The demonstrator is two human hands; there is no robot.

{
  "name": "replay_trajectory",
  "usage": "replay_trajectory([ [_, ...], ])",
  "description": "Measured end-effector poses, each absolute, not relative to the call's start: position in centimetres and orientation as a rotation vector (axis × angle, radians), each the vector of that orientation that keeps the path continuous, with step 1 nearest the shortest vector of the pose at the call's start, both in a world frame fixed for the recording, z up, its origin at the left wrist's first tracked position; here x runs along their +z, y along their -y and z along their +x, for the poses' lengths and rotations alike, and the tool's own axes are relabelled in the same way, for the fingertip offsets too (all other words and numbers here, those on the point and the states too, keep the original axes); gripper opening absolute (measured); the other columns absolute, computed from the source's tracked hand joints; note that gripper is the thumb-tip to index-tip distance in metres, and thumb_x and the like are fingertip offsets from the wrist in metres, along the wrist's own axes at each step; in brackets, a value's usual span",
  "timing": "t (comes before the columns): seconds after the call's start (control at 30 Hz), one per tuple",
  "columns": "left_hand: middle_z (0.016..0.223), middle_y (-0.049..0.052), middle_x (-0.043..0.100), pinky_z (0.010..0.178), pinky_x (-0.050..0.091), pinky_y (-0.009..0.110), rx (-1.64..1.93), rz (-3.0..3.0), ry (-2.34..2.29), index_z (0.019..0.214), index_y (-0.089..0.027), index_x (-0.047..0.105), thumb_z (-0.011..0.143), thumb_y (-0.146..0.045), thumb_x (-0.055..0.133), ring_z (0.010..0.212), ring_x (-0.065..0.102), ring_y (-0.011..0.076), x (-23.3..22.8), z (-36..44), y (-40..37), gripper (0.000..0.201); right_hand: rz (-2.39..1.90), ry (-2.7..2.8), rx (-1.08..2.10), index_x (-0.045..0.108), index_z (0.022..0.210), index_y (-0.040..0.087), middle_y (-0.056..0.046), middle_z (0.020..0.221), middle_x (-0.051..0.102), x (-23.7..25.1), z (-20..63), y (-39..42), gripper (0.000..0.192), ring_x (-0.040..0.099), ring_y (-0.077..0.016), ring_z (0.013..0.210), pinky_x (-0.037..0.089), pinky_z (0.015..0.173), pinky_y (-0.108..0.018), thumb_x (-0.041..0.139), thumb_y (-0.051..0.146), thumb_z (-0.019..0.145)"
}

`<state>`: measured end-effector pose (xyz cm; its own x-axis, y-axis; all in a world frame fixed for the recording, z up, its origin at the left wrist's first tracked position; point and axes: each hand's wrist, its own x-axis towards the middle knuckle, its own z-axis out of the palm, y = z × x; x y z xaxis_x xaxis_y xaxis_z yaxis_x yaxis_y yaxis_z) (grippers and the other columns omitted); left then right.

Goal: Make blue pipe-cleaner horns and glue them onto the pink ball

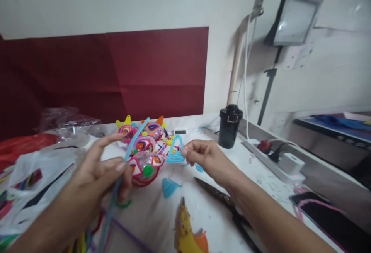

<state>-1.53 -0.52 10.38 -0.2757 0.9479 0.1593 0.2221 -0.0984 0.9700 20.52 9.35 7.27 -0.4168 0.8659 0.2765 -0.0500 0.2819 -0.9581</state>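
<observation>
My left hand (100, 172) pinches a long light-blue pipe cleaner (135, 137) that runs up and right from my fingers and down toward the table edge. My right hand (203, 158) pinches a light-blue pipe cleaner bent into a triangle (175, 150), held above the white table (261, 179). Between and behind my hands lie several colourful spiral pipe-cleaner ornaments (145, 145), and a pink wire dome with a green dot (144, 168) sits just right of my left hand.
A folded blue piece (169, 187), dark scissors (220, 199) and a yellow-orange glue gun (187, 233) lie near me. A black cup (229, 125), a power strip (272, 156), a phone (327, 216) and plastic bags (37, 172) surround the work spot.
</observation>
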Motion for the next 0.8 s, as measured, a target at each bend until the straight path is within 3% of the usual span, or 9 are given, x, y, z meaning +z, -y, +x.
replay_trajectory([
  [0.13, 0.059, -0.007, 0.055, 0.038, 0.023, 0.017, 1.404, 1.344, -1.295, 0.093, -0.022, 0.057, 0.073, -0.037, 0.060, 0.036, 0.036, 0.0040, 8.2, 2.7, -3.3, 0.026, -0.762, 1.641, 1.269, 0.053, 0.060, 0.017, 0.004, 0.054, 0.050, 7.3, 20.8, -9.5, 0.026, 0.040, -0.0084, 0.050, 0.031, 0.051, -0.023, 0.063, 0.037, 0.073],
  [0.2, 0.053, -0.008, 0.047, 0.038, 0.021, 0.018, 1.395, 1.362, -1.273, 0.093, -0.019, 0.058, 0.074, -0.039, 0.059, 0.036, 0.033, 0.0045, 7.5, 3.9, -4.3, 0.027, -0.749, 1.657, 1.252, 0.052, 0.060, 0.017, 0.004, 0.054, 0.048, 7.3, 21.0, -9.5, 0.028, 0.039, -0.0082, 0.050, 0.030, 0.050, -0.022, 0.063, 0.039, 0.074],
  [0.37, 0.047, -0.007, 0.046, 0.037, 0.019, 0.018, 1.305, 1.432, -1.245, 0.068, -0.017, 0.053, 0.078, -0.042, 0.056, 0.034, 0.031, 0.0040, 7.2, 5.3, -5.0, 0.028, -0.733, 1.720, 1.159, 0.053, 0.062, 0.017, 0.004, 0.057, 0.045, 7.1, 21.1, -9.6, 0.031, 0.038, -0.0085, 0.052, 0.029, 0.049, -0.022, 0.062, 0.043, 0.077],
  [0.8, 0.039, -0.008, 0.040, 0.036, 0.015, 0.017, 1.319, 1.399, -1.316, 0.055, -0.017, 0.053, 0.073, -0.041, 0.060, 0.034, 0.029, 0.0040, 5.7, 5.0, -5.5, 0.032, -0.755, 1.867, 0.990, 0.060, 0.068, 0.016, 0.001, 0.063, 0.055, 6.4, 20.6, -9.7, 0.028, 0.048, -0.0118, 0.061, 0.039, 0.061, -0.024, 0.059, 0.041, 0.081],
])
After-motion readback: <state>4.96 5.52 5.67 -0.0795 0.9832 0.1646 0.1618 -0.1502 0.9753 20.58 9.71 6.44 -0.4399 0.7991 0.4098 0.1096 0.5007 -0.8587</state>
